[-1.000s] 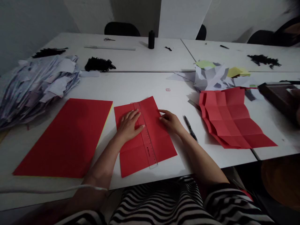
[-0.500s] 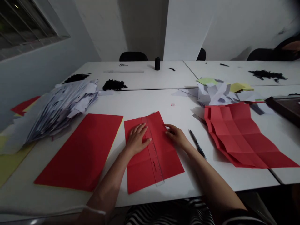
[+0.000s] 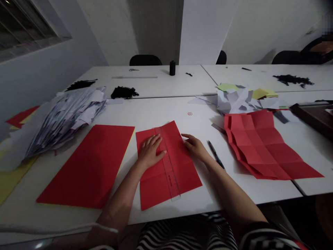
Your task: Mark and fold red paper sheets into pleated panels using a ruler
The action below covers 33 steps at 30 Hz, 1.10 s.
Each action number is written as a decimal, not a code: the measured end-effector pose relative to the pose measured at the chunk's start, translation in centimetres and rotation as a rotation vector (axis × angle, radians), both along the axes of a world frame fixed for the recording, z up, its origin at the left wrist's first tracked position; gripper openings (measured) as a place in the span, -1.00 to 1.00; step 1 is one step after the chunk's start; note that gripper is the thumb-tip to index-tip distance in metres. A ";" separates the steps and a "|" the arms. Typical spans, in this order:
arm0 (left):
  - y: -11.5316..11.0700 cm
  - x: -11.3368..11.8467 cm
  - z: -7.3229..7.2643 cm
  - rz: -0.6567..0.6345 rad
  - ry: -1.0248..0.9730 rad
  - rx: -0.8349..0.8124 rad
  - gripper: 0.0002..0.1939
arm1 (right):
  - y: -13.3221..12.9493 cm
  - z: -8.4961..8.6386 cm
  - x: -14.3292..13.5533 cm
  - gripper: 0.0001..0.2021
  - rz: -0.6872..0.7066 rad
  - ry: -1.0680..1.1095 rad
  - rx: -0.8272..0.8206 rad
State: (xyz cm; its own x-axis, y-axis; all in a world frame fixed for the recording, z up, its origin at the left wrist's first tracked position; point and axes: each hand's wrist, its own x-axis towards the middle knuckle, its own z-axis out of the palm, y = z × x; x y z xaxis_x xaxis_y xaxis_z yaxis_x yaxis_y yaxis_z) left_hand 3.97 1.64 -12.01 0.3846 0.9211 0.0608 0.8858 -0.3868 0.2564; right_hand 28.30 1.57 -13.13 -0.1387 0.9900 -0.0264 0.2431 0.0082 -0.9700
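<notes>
The clear ruler (image 3: 171, 177) lies partly beneath the left hand (image 3: 150, 152)

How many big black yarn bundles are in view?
3. One bundle is at far left, behind the paper pile; one is right of that pile's far end; one is on the far table at right. Others could be hidden under paper.

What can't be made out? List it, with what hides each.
In the head view:
Red paper under the left hand: hidden by that hand.
Curled fingers of the right hand: hidden by the hand itself.
Markings on the ruler: too small to read.
Dark object at right: cut off by the picture's edge.
Detail inside the red mark: too small.
</notes>
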 end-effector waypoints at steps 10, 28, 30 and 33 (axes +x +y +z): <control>0.3 0.3 -0.1 -0.030 0.032 -0.005 -0.38 | -0.4 1.4 1.0 -0.55 0.240 0.306 -0.121; 0.2 0.3 -0.1 -0.026 0.019 -0.035 -0.37 | -0.7 1.3 0.1 -0.64 0.202 -0.505 0.412; 0.2 0.3 -0.1 -0.029 0.019 -0.029 -0.37 | -0.7 1.2 0.1 -0.65 0.194 -0.505 0.420; 0.2 0.3 -0.2 -0.028 0.019 -0.023 -0.37 | -0.6 1.1 0.1 -0.65 0.193 -0.508 0.423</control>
